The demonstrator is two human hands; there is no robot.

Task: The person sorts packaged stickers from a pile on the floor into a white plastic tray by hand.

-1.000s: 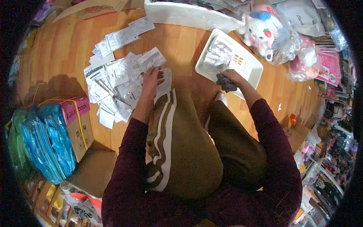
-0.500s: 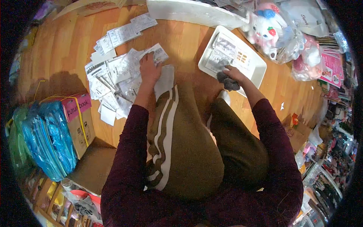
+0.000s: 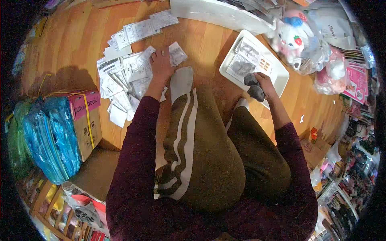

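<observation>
Right hand (image 3: 263,82): fingers curled shut around a small dark grey fuzzy lump (image 3: 255,89), held over the near edge of the white rectangular plastic tray (image 3: 281,80); can't tell what the lump is. It sits at the fingertips, bulging toward the tray's inside, long axis roughly along the tray's short side. Left hand (image 3: 161,66): fingers flat and spread, pressing down on a clear sachet with a printed white paper insert (image 3: 177,53), not gripping it. Sachet lies left of the tray, well apart from it, just past the left fingertips on the far side; long axis runs away from the person, tilted slightly toward the tray. Left hand is the nearer one to it. More of the same sachets and slips form a loose heap (image 3: 120,80) further left of the tray on the wood floor (image 3: 201,44). Inside the tray: a few flat printed packets (image 3: 249,54). Beyond the tray's far right corner, a bagged white plush toy (image 3: 295,40). Nearer the person than the tray, olive trousers with white stripes (image 3: 189,136).
</observation>
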